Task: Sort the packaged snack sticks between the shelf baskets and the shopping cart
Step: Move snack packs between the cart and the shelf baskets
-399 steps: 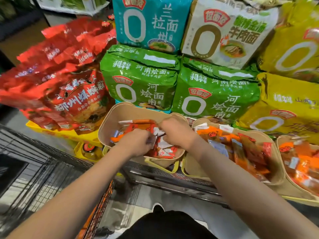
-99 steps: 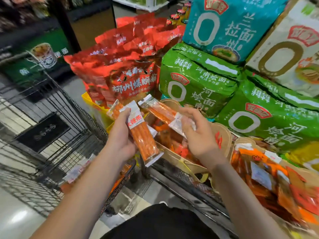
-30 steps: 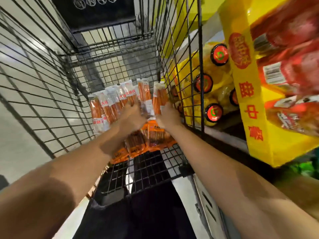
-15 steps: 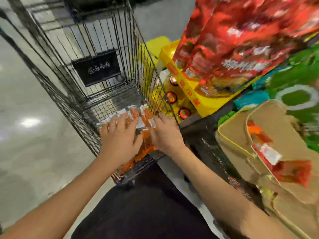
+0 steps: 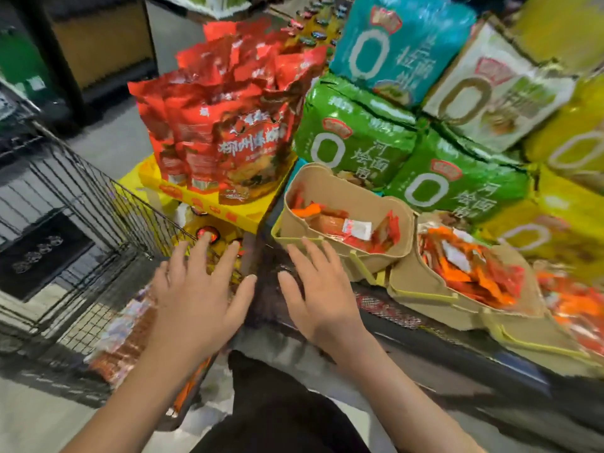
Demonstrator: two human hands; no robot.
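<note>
Partway through, by the look of it. Both hands empty and spread wide: left hand (image 5: 199, 299) fingers splayed above the near right corner of the shopping cart (image 5: 81, 223), right hand (image 5: 322, 295) flat and open just short of the front rim of the nearest shelf basket (image 5: 346, 250). Already in the cart: a layer of packaged snack sticks (image 5: 124, 338) along its floor by the near edge, blurred, count impossible to tell. Left to sort: a thin remainder of orange-and-red packets (image 5: 346, 227) low in that nearest basket, far more heaped in the second basket (image 5: 425, 289) to its right, and more again at the right edge of the shelf. Probably the next reach goes to the nearest basket, being closest to the right hand. Noodle multipacks (image 5: 356, 138) and red pouches (image 5: 228, 125) stacked behind, untouched.
</note>
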